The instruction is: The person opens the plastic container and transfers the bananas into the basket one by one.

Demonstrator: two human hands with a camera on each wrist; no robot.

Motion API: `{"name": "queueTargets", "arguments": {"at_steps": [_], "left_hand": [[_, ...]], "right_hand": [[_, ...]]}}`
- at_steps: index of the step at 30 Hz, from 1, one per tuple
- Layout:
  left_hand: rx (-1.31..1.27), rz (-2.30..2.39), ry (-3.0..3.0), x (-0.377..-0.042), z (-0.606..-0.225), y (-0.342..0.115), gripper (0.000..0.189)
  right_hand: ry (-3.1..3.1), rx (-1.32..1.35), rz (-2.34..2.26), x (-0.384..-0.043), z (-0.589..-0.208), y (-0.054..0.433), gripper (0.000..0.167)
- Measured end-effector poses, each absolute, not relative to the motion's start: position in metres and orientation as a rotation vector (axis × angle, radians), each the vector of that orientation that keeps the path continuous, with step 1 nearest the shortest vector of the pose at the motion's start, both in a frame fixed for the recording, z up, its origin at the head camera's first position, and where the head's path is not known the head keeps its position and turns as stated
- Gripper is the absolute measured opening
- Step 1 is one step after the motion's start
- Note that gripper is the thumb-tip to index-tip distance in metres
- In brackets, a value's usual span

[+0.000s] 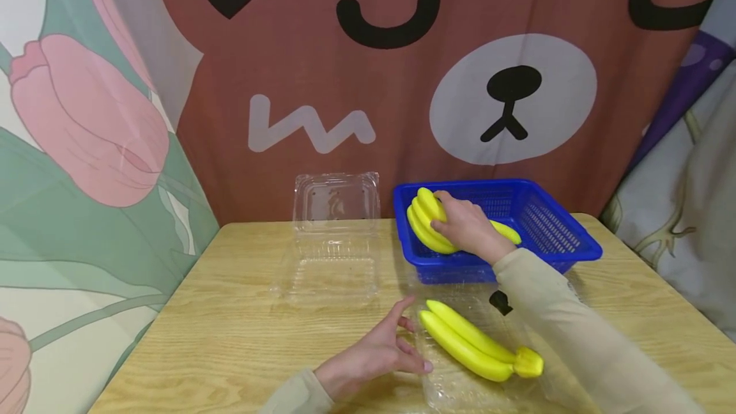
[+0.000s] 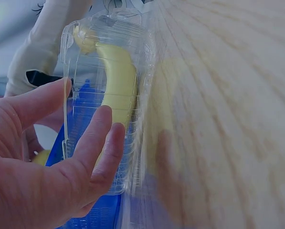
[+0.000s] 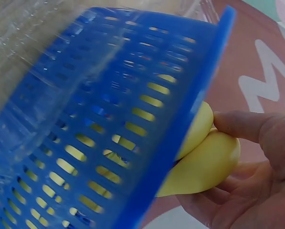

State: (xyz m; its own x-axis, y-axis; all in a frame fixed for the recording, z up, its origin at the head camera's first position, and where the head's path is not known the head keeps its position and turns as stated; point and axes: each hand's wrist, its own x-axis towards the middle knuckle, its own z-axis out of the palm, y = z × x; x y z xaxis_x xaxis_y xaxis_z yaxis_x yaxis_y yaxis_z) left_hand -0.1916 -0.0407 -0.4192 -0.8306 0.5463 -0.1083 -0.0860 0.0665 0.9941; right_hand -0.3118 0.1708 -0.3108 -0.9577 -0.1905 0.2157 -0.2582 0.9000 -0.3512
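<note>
My right hand [image 1: 468, 225] grips a bunch of yellow bananas [image 1: 428, 225] at the left side of a blue basket [image 1: 575, 254]. Thumb and fingers wrap the bananas from both sides in the right wrist view, by the basket's rim [image 3: 180, 119]. Nearer to me, a see-through plastic box [image 1: 439, 395] holds a pair of bananas [image 1: 471, 344] joined at the stem. Beside its left wall is my left hand [image 1: 374, 356], fingers spread and loosely bent. In the left wrist view, its fingertips [image 2: 104, 114] lie along the box's side, with the thumb by the rim.
Another banana [image 1: 506, 232] lies in the basket, right of my hand. A second see-through box [image 1: 336, 273] stands at the back left of the wooden table [image 1: 230, 324], its lid [image 1: 336, 203] raised. A printed curtain [image 1: 397, 82] hangs behind the table.
</note>
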Motion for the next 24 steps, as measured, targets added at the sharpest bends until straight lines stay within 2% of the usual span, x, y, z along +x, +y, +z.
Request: {"name": "queueTargets", "arguments": {"at_steps": [12, 24], "left_hand": [[0.444, 1.800, 1.902, -0.191, -0.418, -0.039, 0.106], [0.447, 1.807, 1.897, -0.190, -0.418, -0.039, 0.105]], "right_hand": [[-2.942, 0.304, 0.557, -0.317, -0.321, 0.174, 0.063], [-2.910, 0.339, 0.626, -0.297, -0.320, 0.180, 0.064]]}}
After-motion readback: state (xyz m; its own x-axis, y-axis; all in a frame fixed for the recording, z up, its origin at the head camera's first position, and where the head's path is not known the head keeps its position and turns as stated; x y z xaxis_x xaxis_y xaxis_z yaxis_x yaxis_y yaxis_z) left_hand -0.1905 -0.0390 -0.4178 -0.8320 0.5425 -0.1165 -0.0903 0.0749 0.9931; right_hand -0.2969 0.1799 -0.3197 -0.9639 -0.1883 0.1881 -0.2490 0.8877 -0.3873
